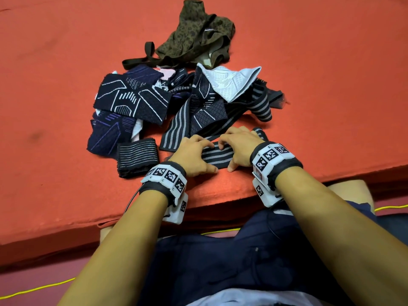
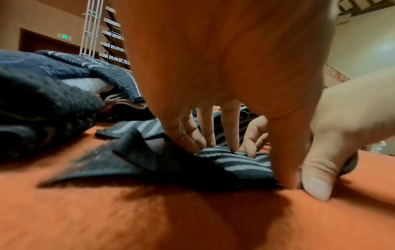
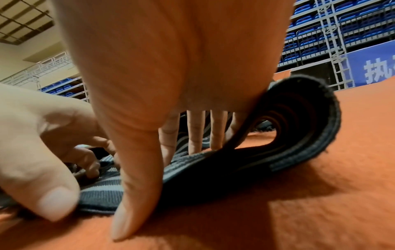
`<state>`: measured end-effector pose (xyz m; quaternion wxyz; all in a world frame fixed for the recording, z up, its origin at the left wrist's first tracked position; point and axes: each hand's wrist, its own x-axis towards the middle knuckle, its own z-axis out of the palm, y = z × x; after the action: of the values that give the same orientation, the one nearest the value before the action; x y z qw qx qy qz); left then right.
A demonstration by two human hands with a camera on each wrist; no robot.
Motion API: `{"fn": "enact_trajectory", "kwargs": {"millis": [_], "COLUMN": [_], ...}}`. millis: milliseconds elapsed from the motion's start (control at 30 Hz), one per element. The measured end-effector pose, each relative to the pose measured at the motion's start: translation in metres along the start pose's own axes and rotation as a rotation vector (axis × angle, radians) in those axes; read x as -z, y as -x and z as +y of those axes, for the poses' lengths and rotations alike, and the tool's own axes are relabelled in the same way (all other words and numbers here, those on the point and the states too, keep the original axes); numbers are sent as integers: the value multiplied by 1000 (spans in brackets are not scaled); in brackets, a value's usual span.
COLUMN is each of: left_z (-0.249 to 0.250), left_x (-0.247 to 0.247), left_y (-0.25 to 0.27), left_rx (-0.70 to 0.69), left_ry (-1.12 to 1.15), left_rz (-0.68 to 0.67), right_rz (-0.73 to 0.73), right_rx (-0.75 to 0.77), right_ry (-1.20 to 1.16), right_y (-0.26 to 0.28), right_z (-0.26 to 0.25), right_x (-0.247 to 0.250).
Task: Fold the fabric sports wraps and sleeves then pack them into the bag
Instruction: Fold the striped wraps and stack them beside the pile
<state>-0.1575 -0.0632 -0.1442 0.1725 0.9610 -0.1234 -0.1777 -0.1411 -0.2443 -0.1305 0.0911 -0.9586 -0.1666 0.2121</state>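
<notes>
Overhead, the left hand [image 1: 194, 157] and right hand [image 1: 239, 149] press straight fingers side by side on a dark grey-striped elastic wrap [image 1: 213, 156] lying on the orange felt mat [image 1: 55, 96]. Only the right wrist view shows its looped fold [image 3: 299, 128] beside the palm.

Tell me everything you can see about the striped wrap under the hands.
The striped wrap is a long, dark band of ribbed, stretchy-looking fabric with pale grey stripes running lengthwise. It lies on the orange mat near its front edge. The left hand and right hand press it flat with fingertips and thumbs. By the right hand, it doubles over in a loose open loop, showing a plain dark inner face. Its far length trails into the pile of wraps.
</notes>
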Motion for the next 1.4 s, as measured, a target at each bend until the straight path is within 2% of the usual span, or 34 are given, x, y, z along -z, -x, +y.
{"fn": "enact_trajectory", "kwargs": {"millis": [133,367,533,667,800,933,1033,1167,1267,1400], "left_z": [-1,-4,-2,-1,-2,-3,-3,-2,0,-2], "left_x": [-4,-7,-5,-4,-4,-4,-2,-2,-2,1], "left_y": [0,1,-2,-3,-3,-2,-2,-2,-2,0], "left_rx": [-17,-40,-33,-25,-22,-30,-24,-18,-11,-8], "left_ry": [-12,-41,-75,-83,-71,-58,-48,-45,-53,9], "left_rz": [40,69,53,41,43,49,42,44,47,21], "right_rz": [23,160,143,114,210,201,198,158,102,38], "right_rx": [-9,-44,-74,-213,-394,-481,-523,-542,-538,-326], "right_ry": [-75,-251,-271,-228,-183,-98,-128,-237,-215,-178], "right_y": [1,1,-1,-5,-5,-1,-1,-3,-3,-9], "right_z": [5,18,21,17,18,22,22,16,5,-23], "right_x": [-1,-16,-15,-11,-10,-1,-1,-11,-6,-10]}}
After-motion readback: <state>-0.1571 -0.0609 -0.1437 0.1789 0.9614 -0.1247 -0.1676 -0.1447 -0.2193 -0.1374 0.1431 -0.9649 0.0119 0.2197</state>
